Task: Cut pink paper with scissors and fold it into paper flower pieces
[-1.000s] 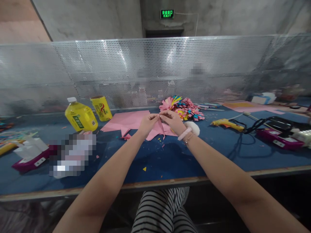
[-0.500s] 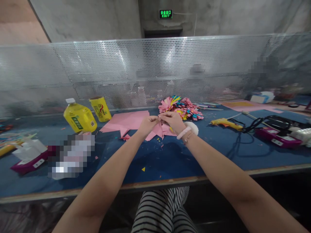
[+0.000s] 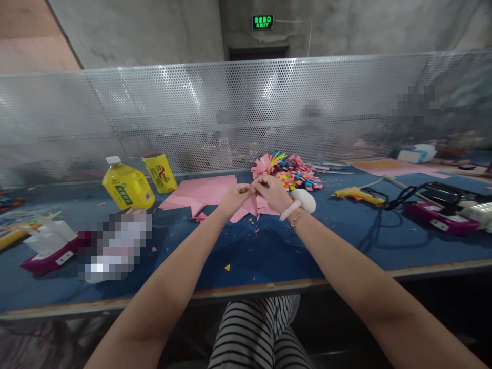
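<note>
Over the middle of the table, my left hand (image 3: 233, 199) and my right hand (image 3: 273, 191) meet at the fingertips, both closed in a pinch. Whatever they hold is too small to make out. Pink paper sheets (image 3: 203, 190) and cut pink pieces lie beneath and beside them. Just behind my right hand sits a pile of fringed paper flowers (image 3: 295, 171) in pink, yellow and blue. A fluffy white band (image 3: 303, 202) circles my right wrist.
Left are a yellow liquid bottle (image 3: 128, 184), a yellow container (image 3: 160, 173) and a purple box with tissues (image 3: 49, 259). At right lie a yellow glue gun (image 3: 359, 196), black cables and a purple box (image 3: 438, 218). A perforated metal screen (image 3: 184, 113) stands behind.
My right fingers have shifted slightly and curl a little more at the meeting point. My left hand stays nearly in place, and the things on the table have not moved.
</note>
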Tool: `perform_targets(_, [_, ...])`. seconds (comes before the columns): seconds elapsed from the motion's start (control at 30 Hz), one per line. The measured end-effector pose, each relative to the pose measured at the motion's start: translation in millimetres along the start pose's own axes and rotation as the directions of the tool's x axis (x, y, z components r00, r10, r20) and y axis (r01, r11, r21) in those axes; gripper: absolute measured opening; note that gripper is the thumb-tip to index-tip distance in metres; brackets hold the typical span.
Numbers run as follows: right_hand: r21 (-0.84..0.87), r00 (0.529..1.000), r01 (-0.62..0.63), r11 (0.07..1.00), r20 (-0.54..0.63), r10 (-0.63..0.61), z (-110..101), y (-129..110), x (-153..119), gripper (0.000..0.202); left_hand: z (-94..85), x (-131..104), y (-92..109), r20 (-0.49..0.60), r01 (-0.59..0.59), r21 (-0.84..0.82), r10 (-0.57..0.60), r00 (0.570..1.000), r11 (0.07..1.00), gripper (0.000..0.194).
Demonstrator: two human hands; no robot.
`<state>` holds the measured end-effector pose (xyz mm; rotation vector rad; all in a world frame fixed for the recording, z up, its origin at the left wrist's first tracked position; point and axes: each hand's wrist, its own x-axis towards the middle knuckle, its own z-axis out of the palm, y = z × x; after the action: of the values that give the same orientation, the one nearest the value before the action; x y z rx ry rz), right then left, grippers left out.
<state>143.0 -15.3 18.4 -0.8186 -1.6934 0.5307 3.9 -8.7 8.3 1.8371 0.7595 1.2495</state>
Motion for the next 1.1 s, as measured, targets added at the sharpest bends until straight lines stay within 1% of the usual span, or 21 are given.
perform_targets(0.13, [0.008, 0.998, -0.046, 0.999, -0.052, 0.046, -1.3, 1.7, 2.3, 0.014, -1.3, -1.1, 3.5, -0.003, -0.006, 0.14, 0.006, 1.0, 0.99, 0.024])
perform_targets(0.2, [0.083, 0.996, -0.081, 0.993, -0.038, 0.085, -1.7, 2.5, 3.3, 0.015, -1.6, -1.9, 4.9, -0.018, -0.001, 0.218, 0.005, 1.0, 0.976, 0.025])
perform_targets(0.27, [0.193, 0.99, -0.136, 0.972, -0.002, 0.139, -1.4, 4.3, 3.9, 0.017, -1.5, -2.3, 6.0, -0.025, -0.014, 0.249, 0.02, 0.999, 0.968, 0.025])
perform_targets(0.33, [0.272, 0.983, -0.183, 0.945, 0.035, 0.18, -0.5, 6.4, 3.9, 0.019, -1.1, -2.5, 6.9, -0.014, -0.032, 0.242, 0.037, 0.999, 0.97, 0.025])
perform_targets(0.43, [0.306, 0.981, -0.195, 0.932, 0.059, 0.185, 0.3, 8.2, 3.3, 0.017, 0.0, -3.0, 9.2, 0.003, -0.027, 0.226, 0.027, 1.0, 0.974, 0.026])
perform_targets(0.6, [0.309, 0.977, -0.212, 0.927, 0.047, 0.208, -1.7, 8.8, 3.3, 0.018, 2.0, -5.0, 14.6, -0.024, 0.029, 0.225, -0.024, 0.999, 0.974, 0.027])
perform_targets(0.73, [0.291, 0.972, -0.232, 0.928, 0.041, 0.23, -3.6, 11.3, 4.7, 0.019, 2.9, -5.6, 15.7, -0.021, 0.033, 0.193, -0.029, 0.999, 0.981, 0.027])
perform_targets(0.9, [0.291, 0.975, -0.222, 0.931, 0.039, 0.22, -4.4, 14.8, 5.6, 0.016, 3.5, -6.3, 15.4, -0.021, 0.041, 0.172, -0.038, 0.999, 0.984, 0.028])
perform_targets(1.1, [0.289, 0.971, -0.237, 0.927, 0.046, 0.234, -5.6, 12.4, 5.2, 0.014, 3.1, -5.3, 11.5, -0.009, 0.031, 0.161, -0.03, 1.0, 0.986, 0.031])
